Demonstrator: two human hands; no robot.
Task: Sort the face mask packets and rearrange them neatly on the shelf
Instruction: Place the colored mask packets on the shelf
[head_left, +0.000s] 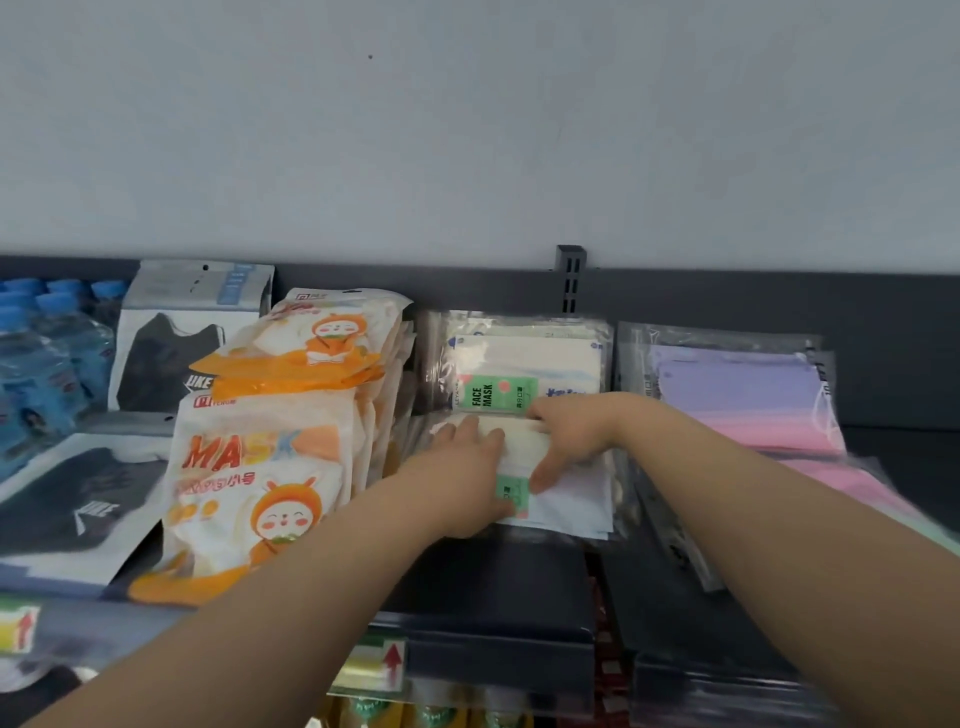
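L hand (462, 473) flat on near green-label packet (571, 499), R hand (576, 431) grip holding its far edge. Slide it square w/ far packet (498, 392), edges flush on shelf (493, 582).

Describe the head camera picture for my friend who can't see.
The left hand rests on and the right hand grips a white mask packet on a dark shelf. Orange bunny packets lie left of it, purple and pink packets right.

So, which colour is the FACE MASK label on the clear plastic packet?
Mint green label, black letters; seen in head view.
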